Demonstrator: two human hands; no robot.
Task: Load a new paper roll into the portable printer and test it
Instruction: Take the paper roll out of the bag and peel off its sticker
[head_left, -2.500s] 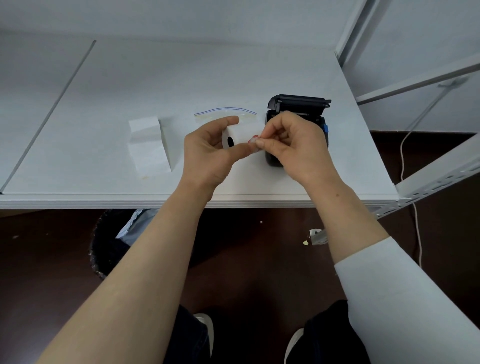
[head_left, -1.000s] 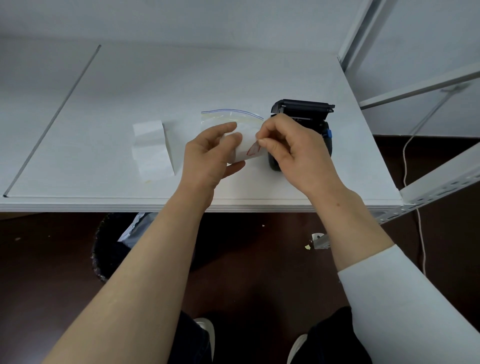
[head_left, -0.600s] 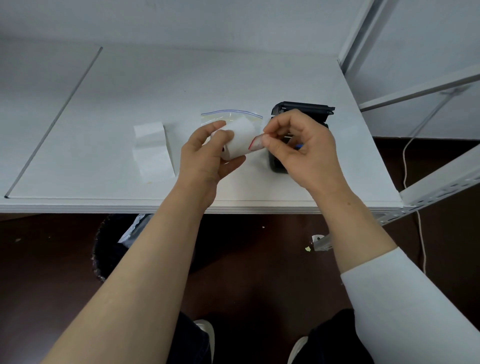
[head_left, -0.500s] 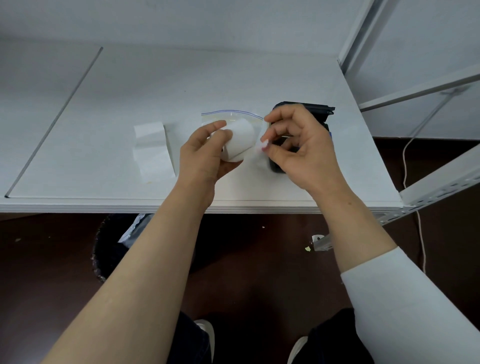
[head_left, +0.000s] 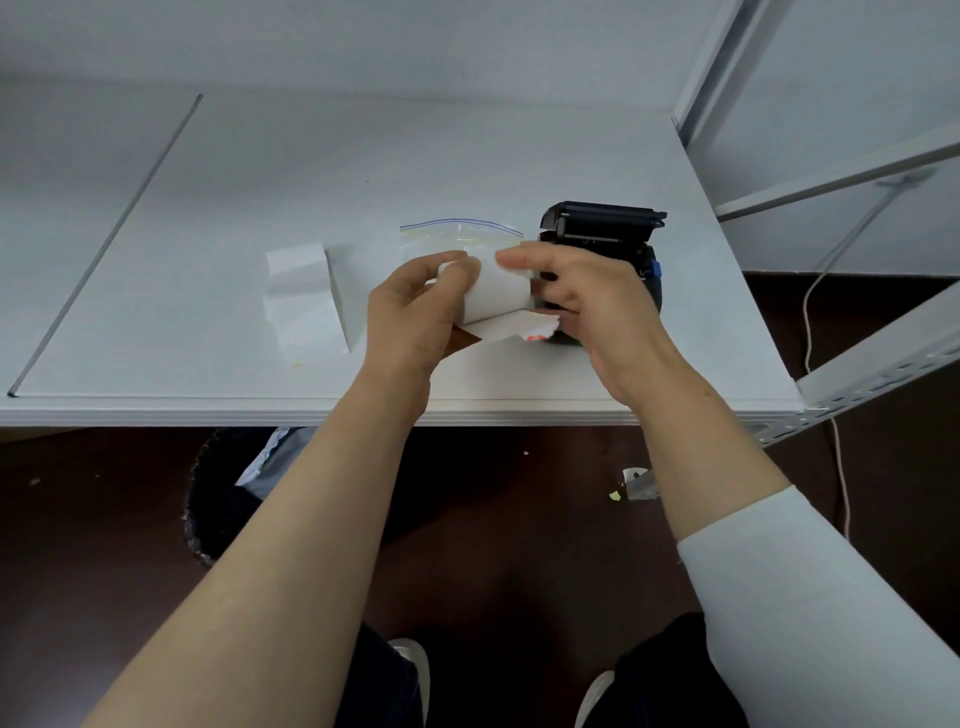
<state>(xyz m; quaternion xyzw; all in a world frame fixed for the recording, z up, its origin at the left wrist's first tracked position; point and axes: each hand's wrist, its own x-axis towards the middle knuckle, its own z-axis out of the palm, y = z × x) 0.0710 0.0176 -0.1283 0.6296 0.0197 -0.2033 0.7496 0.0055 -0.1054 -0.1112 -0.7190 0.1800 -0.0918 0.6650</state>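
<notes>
Paper roll (head_left: 496, 288) axis sideways, L-R

Both forearms reach forward with the hands close together. The left hand (head_left: 415, 306) grips one end of the white cylindrical paper roll (head_left: 496, 288), thumb uppermost. The right hand (head_left: 587, 301) cups the other end, fingers curled; its forearm is bare below a white sleeve.
</notes>
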